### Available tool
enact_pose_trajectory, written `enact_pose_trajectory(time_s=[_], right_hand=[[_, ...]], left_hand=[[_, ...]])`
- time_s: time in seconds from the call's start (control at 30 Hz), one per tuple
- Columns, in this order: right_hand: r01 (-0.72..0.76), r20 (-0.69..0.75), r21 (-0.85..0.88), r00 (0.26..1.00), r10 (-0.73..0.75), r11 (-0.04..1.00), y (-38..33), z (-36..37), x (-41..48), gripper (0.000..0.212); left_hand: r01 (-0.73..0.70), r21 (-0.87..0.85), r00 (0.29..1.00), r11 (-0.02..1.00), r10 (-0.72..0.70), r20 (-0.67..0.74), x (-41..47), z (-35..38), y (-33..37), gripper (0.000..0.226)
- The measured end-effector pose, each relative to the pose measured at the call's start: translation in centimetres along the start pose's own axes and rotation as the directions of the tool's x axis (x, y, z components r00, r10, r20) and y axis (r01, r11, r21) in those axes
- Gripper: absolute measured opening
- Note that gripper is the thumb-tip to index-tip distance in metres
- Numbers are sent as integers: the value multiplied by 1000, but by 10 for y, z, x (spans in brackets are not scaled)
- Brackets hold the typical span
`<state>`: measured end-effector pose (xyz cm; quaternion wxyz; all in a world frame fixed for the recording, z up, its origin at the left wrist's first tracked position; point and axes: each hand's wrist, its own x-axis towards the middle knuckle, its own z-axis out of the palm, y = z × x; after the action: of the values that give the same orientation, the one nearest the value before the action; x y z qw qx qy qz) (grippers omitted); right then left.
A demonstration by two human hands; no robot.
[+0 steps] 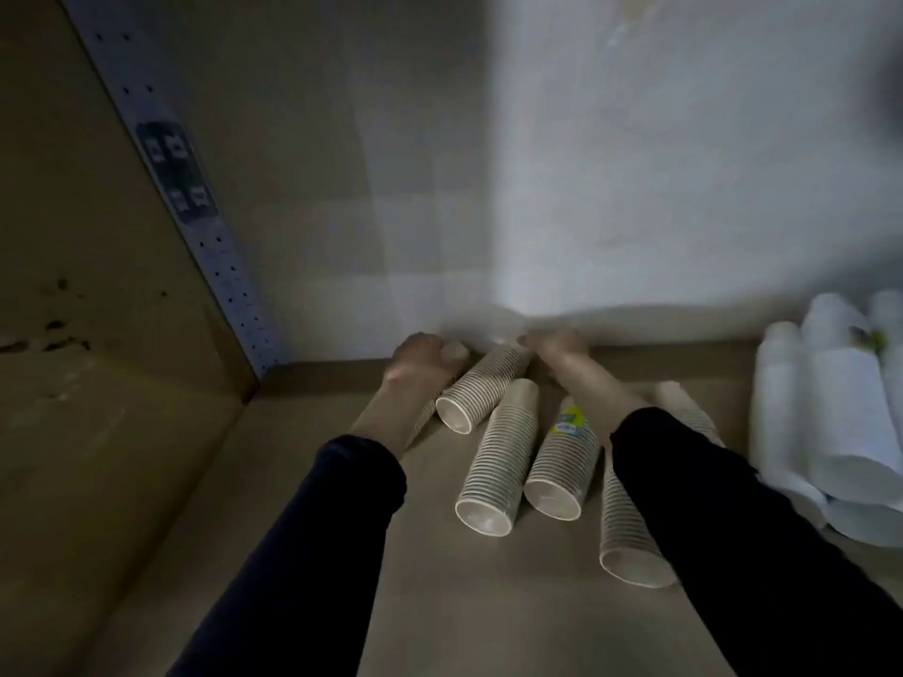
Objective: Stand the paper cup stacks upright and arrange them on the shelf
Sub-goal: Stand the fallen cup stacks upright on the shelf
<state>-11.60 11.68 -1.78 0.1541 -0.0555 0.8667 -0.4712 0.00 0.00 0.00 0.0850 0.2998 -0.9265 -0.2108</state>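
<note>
Several stacks of beige paper cups lie on their sides on the brown shelf. My left hand rests over the far end of a stack mostly hidden under my left forearm. My right hand is on the far end of the rearmost stack, fingers curled on it. In front lie a longer stack, a stack with a yellow-green label, and a stack partly under my right sleeve. Motion blur hides the fingers' exact grip.
White cup stacks in clear wrap lie piled at the right. The shelf's brown side panel and a perforated metal upright close the left; the pale back wall is just behind my hands.
</note>
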Motion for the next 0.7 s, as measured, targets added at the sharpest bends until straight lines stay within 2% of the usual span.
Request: enact_pose_trajectory(time_s=[0.13,0.23,0.3,0.47,0.53,0.6,0.7], right_hand=[[-106,90,175,992,91,979,-3,5,8,23],[-182,159,200,976,151,963,-10,15,18,28],[-216,204,156,962,182,964,-12,16,19,27],[-259,349,158,917,192,953,-22,14,14,21],[-228,374,218,918,134,949,-35,13,5,14],[-142,378,274,925,30,951,-51,11,-6,18],[57,269,320,952,-148,946,-74,12,-22,20]], left_hand=[[28,29,999,999,-29,23,18,2,1,42],[40,87,994,995,-48,94,28,5,-2,55],[42,104,992,994,-54,115,31,4,-5,58],[57,20,995,998,-59,78,22,-14,-10,51],[78,-26,997,997,-77,24,16,-30,-14,49],[75,-47,997,996,-77,-25,9,-49,-18,48],[97,-80,987,992,-107,-122,-2,-76,-26,48]])
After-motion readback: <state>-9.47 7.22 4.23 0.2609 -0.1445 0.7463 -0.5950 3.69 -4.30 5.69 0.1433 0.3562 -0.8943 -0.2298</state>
